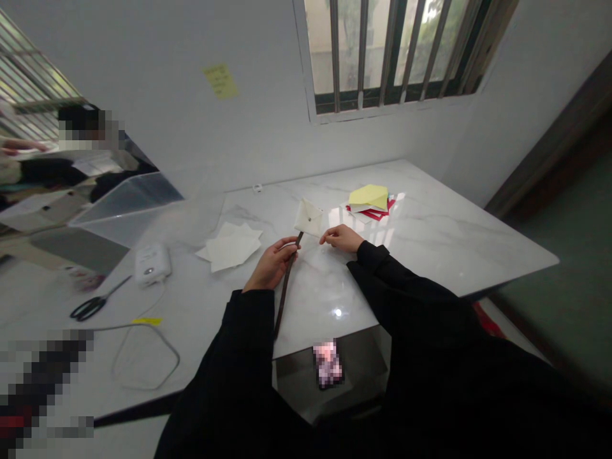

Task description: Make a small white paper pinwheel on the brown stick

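Note:
My left hand [274, 264] is closed around a long, thin dark brown strip [284, 290], which runs from the table's front edge up to a small cream paper envelope [306, 215]. The envelope has a small dark spot near its middle, and its lower edge meets the strip's upper end. Beside the envelope's lower right corner is my right hand [345, 238], with thumb and fingertips pinched together. What it pinches, if anything, is too small to tell. Left of my left hand lies a loose stack of cream paper sheets [234, 247].
Yellow, white and red papers [368, 199] lie at the back right of the marble-patterned table [430, 236]. To the left are scissors [93, 307], a white power adapter [152, 262], a grey cable [178, 354] and a clear plastic box [129, 201]. A phone [327, 364] rests below the table edge.

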Demonstrator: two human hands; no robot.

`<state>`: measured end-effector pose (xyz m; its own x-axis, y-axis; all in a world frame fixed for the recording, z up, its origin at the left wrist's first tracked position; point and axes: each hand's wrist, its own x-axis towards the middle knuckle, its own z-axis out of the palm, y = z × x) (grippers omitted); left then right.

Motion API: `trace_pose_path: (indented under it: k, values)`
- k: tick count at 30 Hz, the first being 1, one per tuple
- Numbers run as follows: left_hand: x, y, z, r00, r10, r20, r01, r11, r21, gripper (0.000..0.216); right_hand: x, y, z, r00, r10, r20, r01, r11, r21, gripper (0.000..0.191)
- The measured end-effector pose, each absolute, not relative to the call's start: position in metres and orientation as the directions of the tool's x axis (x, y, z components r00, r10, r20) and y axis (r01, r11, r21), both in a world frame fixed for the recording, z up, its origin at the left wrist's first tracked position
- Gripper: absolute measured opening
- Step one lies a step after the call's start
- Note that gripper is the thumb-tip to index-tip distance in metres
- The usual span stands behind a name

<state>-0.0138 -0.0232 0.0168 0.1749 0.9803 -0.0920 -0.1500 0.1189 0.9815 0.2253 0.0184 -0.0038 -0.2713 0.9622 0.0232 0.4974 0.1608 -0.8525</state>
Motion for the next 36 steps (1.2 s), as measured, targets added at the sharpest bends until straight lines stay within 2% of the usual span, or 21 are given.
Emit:
trace_pose_path:
  k: [17,19,22,25,30,32,36]
  values:
    - [-0.014,-0.024,0.017,0.170,0.979,-0.111,-0.153,0.138,0.979,0.046,0.226,0.020,-0.007,-0.268,0.964,0.004,0.490,0.140,-0.860,0.029]
    - [-0.014,-0.024,0.017,0.170,0.979,-0.110,-0.146,0.136,0.980,0.046,0.226,0.023,-0.009,-0.199,0.979,0.034,0.485,0.129,-0.865,0.026]
    - [-0.014,-0.024,0.017,0.167,0.980,-0.104,-0.142,0.128,0.981,0.045,0.229,0.027,-0.014,0.033,0.995,0.097,0.437,0.073,-0.897,0.026]
    - [-0.014,-0.024,0.016,0.177,0.979,-0.104,-0.145,0.130,0.981,0.046,0.229,0.030,-0.018,0.181,0.979,0.090,0.358,0.019,-0.933,0.043]
    - [-0.015,-0.024,0.015,0.202,0.974,-0.099,-0.128,0.127,0.984,0.046,0.226,0.025,-0.017,0.136,0.980,0.146,0.418,0.077,-0.905,0.078]
    - [-0.016,-0.024,0.015,0.219,0.970,-0.101,-0.105,0.126,0.986,0.047,0.225,0.022,-0.013,0.120,0.971,0.207,0.463,0.130,-0.877,0.082]
    - [-0.016,-0.024,0.013,0.263,0.960,-0.101,-0.040,0.115,0.993,0.048,0.226,0.018,-0.007,0.104,0.948,0.300,0.513,0.207,-0.833,0.076]
